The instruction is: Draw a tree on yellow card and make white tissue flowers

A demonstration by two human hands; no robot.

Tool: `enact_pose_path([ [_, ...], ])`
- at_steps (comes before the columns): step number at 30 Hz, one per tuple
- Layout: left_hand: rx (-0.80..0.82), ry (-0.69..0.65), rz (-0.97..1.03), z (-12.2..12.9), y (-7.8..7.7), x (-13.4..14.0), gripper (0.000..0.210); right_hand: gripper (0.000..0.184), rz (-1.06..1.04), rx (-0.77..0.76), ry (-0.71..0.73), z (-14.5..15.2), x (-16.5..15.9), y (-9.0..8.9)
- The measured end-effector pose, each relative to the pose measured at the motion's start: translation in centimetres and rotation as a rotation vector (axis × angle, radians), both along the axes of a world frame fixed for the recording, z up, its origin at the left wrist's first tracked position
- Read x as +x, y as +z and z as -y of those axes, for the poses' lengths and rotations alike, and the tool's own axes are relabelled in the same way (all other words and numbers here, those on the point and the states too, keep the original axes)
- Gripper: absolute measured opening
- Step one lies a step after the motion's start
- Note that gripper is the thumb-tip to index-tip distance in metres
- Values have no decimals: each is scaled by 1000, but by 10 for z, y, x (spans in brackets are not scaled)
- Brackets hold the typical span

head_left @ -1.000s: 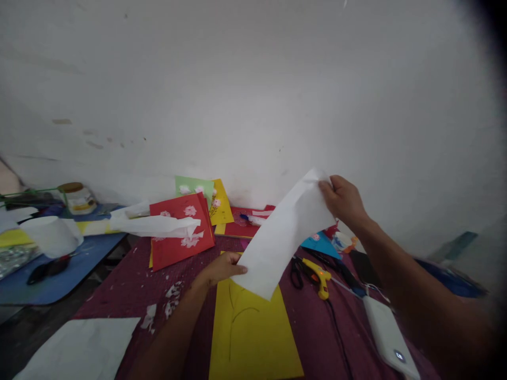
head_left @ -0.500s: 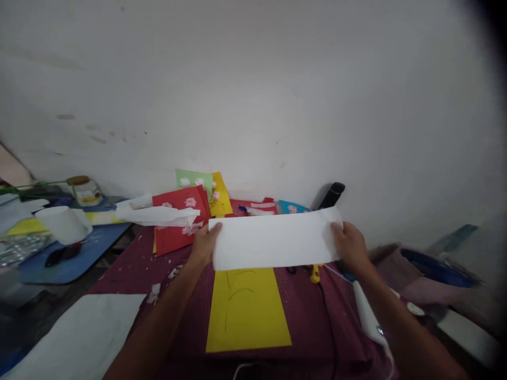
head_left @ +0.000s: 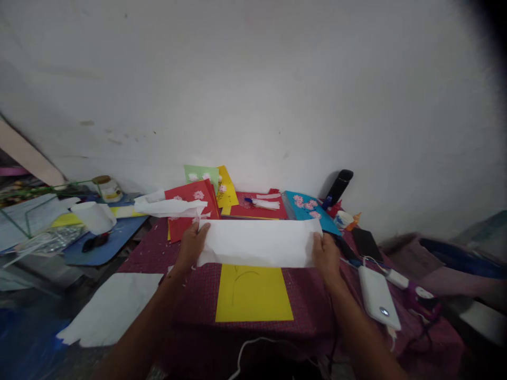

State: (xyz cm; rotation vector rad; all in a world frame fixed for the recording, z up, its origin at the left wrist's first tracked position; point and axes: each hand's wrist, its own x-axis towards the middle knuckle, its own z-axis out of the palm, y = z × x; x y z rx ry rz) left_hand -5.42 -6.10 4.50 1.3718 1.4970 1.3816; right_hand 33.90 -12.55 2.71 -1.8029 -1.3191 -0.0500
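A long white strip of paper (head_left: 259, 244) is stretched level between my two hands. My left hand (head_left: 193, 247) pinches its left end, thumb on the near face. At the other end my right hand (head_left: 328, 256) grips it the same way. Below and partly behind the strip lies a yellow sheet (head_left: 255, 301) with thin curved dark lines drawn on it. Red cards with pink paper flowers (head_left: 194, 192) stand just beyond my left hand. A blue card (head_left: 307, 206) with pink flowers is past my right hand.
A maroon cloth covers the table (head_left: 194, 311). On the right are a white power bank (head_left: 379, 298) with cables, a black bottle (head_left: 338, 189) and a paper cup (head_left: 344, 219). At left, a blue board (head_left: 85, 253) bears a white roll (head_left: 93, 217), and a white sheet (head_left: 114, 306) hangs nearby.
Both hands have shifted left with the white strip, which has levelled out. The camera view has turned, showing more of the table's right side, including the power bank.
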Motion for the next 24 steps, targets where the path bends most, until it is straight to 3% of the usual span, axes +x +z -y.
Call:
enact_pose_path([
  [3,89,11,-140,1,0,-1,32,36,4,-7,68,8,-6,-2],
  [9,162,9,-246,-4,6,-4,37,43,0,24,-23,5,4,-2],
  [14,-65,-9,115,-5,-7,-4,41,43,-58,-14,9,7,6,-6],
  [18,-317,-195,366,-2,-21,-3,47,41,-107,-50,29,18,8,-7],
  [21,-346,-241,287,-1,-27,-1,46,40,-123,-57,6,26,13,-2],
  [24,-261,-236,85,-2,-30,-1,40,39,-120,-37,-29,34,18,4],
])
